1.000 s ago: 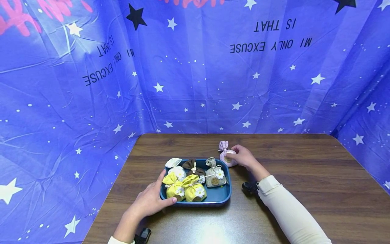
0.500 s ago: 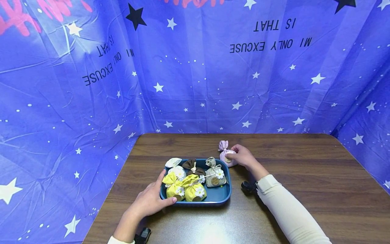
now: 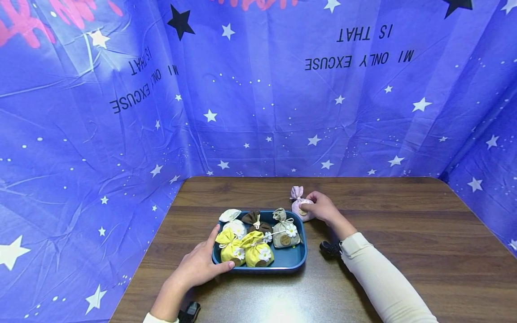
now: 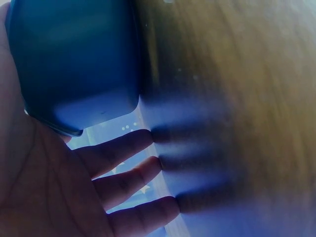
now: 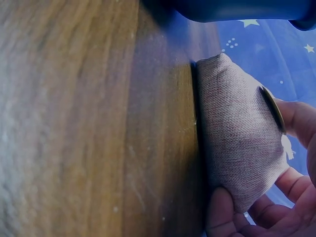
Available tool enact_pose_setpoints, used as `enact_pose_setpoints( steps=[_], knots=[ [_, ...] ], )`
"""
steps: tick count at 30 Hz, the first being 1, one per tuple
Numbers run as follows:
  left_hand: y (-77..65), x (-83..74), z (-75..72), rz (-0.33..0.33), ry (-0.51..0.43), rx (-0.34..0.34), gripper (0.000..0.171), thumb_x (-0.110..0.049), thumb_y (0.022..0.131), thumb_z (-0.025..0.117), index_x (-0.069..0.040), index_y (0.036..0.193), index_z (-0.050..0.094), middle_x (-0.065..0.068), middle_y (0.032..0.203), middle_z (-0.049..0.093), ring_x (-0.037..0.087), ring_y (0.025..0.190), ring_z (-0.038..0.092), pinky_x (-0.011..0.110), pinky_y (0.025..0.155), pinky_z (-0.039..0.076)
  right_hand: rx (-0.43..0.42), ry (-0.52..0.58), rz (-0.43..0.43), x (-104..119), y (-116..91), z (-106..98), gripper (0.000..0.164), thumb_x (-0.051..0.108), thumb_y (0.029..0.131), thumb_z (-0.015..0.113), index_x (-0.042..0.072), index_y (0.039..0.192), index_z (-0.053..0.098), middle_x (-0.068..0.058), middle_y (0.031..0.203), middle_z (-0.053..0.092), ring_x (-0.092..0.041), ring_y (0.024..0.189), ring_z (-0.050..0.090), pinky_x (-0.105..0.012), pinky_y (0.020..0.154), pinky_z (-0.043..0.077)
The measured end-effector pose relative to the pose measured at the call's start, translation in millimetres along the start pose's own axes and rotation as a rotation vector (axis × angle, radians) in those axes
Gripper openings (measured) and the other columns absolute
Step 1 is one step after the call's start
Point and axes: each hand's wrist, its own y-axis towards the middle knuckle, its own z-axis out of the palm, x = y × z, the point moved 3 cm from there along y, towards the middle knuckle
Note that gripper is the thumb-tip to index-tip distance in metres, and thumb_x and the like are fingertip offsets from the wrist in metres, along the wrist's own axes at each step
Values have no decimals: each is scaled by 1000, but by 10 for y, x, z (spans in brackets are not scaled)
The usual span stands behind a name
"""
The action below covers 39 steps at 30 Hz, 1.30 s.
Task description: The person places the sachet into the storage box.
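My left hand (image 3: 199,264) rests against the left end of the dark blue tray (image 3: 299,264). Its thumb lies along the front rim and its forefinger by the left side. The left wrist view shows three fingers (image 4: 131,180) fairly straight beside the tray wall (image 4: 79,54). Just past the tray's back right corner, my right hand (image 3: 323,209) holds a small pink drawstring pouch (image 3: 296,207), tied neck upward. From the right wrist, the pouch (image 5: 242,123) shows woven cloth and a round tag (image 5: 272,109), fingers and thumb around it, its base close to the tabletop.
Inside the tray sit a white pouch (image 3: 230,216), a dark brown pouch (image 3: 262,226), a grey-beige pouch (image 3: 282,240) and two yellow pouches (image 3: 228,255), several with daisies. The wooden table (image 3: 383,206) reaches back to a blue star-printed curtain (image 3: 258,112).
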Motion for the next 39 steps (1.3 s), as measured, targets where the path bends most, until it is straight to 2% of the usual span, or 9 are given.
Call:
enact_pose_setpoints(
  steps=[9,21,30,39],
  knots=[
    [4,-1,4,5,-2,-2,115,-68,75,73,-17,160,16,29,139,51,44,128,50,63,96,42,-12,25,-6,8,-20,-2,26,11,82,78,-1,94,59,-8,85,58,-22,81,54,-29,68,44],
    [0,-6,-2,1,-2,3,115,-68,75,74,-17,160,16,29,138,52,44,127,50,63,96,42,-15,24,-57,-4,-51,-12,24,9,83,77,-3,94,59,-8,84,58,-21,79,53,-30,68,44],
    [7,6,15,-24,-14,26,115,-68,75,73,-20,161,13,29,140,50,44,129,48,65,97,40,-23,17,-60,-48,-67,-25,24,8,84,77,-3,96,59,-10,85,58,-21,79,53,-30,66,44],
    [2,-1,3,0,0,7,115,-69,75,73,-17,161,16,29,139,51,44,127,49,63,96,42,-20,96,-46,-23,-89,-31,24,5,83,76,-4,98,58,-8,84,56,-17,76,51,-24,59,44]
  ],
)
